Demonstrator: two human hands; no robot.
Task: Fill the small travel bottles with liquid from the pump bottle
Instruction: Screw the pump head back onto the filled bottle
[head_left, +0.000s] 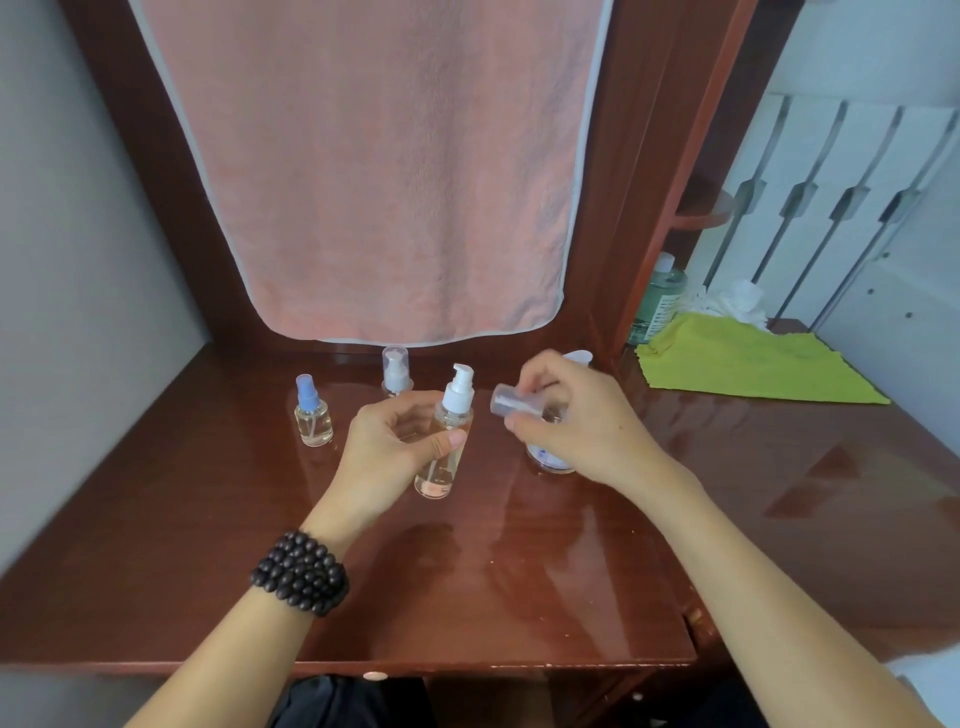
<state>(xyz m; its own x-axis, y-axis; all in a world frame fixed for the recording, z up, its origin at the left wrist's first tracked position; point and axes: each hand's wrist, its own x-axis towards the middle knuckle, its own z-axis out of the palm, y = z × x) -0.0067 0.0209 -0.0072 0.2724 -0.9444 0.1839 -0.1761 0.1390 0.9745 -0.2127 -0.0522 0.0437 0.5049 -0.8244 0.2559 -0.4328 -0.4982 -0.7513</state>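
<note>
Head view, L to R: blue-capped spray bottle (313, 419) stands on the desk (208, 519), part-filled w/ clear liquid, set aside at far left; behind it a capped pump bottle (396, 374) stands upright nr the pink towel (384, 171). Left hand (395, 441), fingers curled round the tall white-pump bottle (445, 436), holds it upright over the desk, prob. to keep it steady. Right hand (571, 415) pinches a clear cap (511, 402) just beside the pump head, fingers bent round it; cap off suggests pump is being readied. A container under that hand is mostly hidden. Green cloth (753, 364) lies far right, likely for spills
</note>
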